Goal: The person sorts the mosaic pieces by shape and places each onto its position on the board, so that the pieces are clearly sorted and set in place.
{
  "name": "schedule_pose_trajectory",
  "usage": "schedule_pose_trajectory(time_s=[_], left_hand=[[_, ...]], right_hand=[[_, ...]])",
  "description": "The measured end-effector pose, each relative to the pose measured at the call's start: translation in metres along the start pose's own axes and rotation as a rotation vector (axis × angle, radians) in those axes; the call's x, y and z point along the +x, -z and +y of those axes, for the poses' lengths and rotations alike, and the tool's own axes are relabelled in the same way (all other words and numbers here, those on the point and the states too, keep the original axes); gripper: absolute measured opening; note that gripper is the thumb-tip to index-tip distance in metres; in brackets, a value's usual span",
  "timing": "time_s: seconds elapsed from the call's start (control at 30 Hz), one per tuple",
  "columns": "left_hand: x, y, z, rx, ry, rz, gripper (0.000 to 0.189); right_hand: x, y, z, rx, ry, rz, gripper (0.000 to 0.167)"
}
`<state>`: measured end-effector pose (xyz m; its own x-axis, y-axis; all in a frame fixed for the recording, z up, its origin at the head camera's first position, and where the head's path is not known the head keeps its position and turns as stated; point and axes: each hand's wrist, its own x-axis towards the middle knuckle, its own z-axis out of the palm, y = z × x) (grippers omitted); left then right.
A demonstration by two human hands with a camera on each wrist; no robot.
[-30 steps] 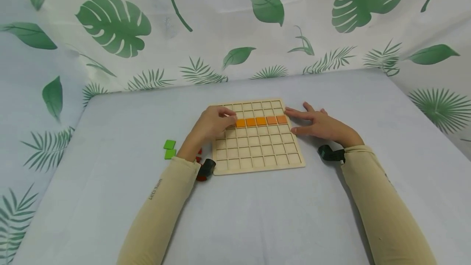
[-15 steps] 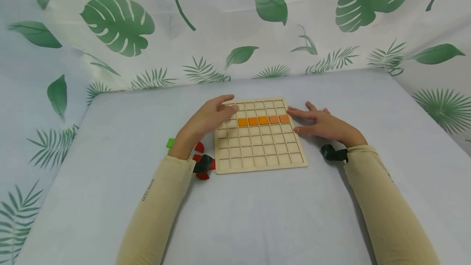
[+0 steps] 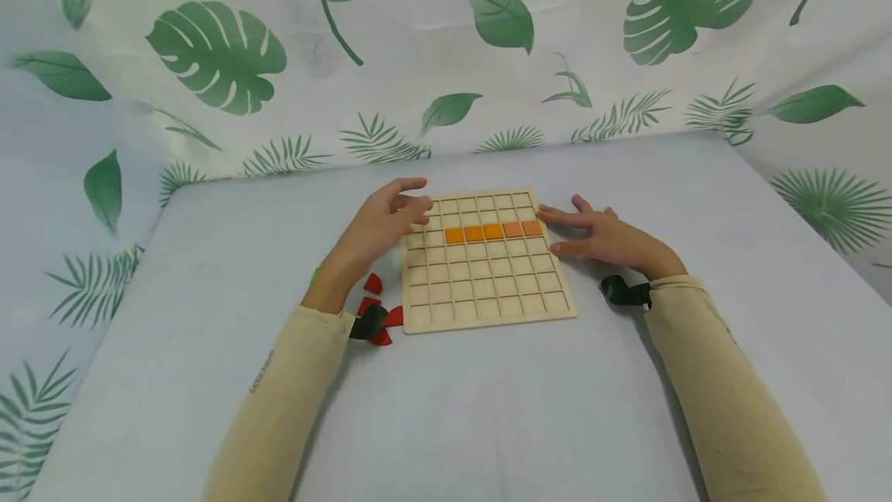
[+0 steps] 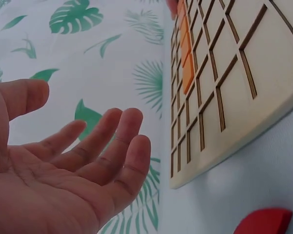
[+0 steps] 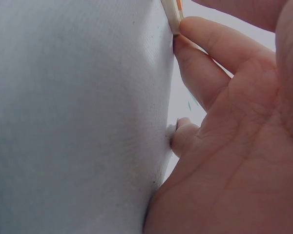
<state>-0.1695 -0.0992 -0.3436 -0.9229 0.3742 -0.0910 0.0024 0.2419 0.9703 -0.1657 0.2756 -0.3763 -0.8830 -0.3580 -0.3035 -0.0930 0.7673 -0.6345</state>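
A pale wooden grid board [image 3: 491, 285] lies flat on the table, with a row of orange square tiles [image 3: 474, 233] set in its cells from the right edge inward. My left hand [image 3: 379, 227] hovers by the board's upper left edge. In the left wrist view that hand's fingers [image 4: 136, 156] are spread and loosely bent, with nothing between them. At the board's right edge rests my right hand [image 3: 606, 238], fingers straight. The right wrist view shows its fingertips touching the edge of the board [image 5: 172, 17].
Several red pieces [image 3: 372, 283] lie left of the board, partly hidden by the left wrist camera [image 3: 369, 322]. A bit of a green tile [image 3: 315, 276] shows behind the left wrist. Behind the table hangs a leaf-printed cloth [image 3: 390, 37].
My left hand has let go of the innermost orange tile in the row, lifted, and drawn back to the left with its fingers parted. The right hand stays at the board's edge.
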Motion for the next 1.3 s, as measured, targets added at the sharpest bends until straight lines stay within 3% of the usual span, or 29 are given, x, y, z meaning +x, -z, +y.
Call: schedule_pose_trajectory(time_s=[0.4, 0.73, 0.97, 1.3], left_hand=[[-0.021, 0.023, -0.004, 0.083, 0.029, 0.025, 0.054], [-0.031, 0.039, -0.014, 0.062, 0.084, 0.076, 0.052], [-0.038, 0.053, -0.015, 0.223, 0.114, 0.076, 0.055], [-0.046, 0.088, -0.029, 0.433, 0.304, 0.055, 0.057]], right_hand=[[0.001, -0.001, -0.003, -0.008, -0.001, -0.003, 0.077], [0.003, 0.0, -0.001, -0.024, -0.006, -0.003, 0.078], [0.001, -0.001, -0.001, -0.032, 0.002, -0.001, 0.077], [0.0, 0.0, -0.003, -0.04, 0.006, -0.007, 0.077]])
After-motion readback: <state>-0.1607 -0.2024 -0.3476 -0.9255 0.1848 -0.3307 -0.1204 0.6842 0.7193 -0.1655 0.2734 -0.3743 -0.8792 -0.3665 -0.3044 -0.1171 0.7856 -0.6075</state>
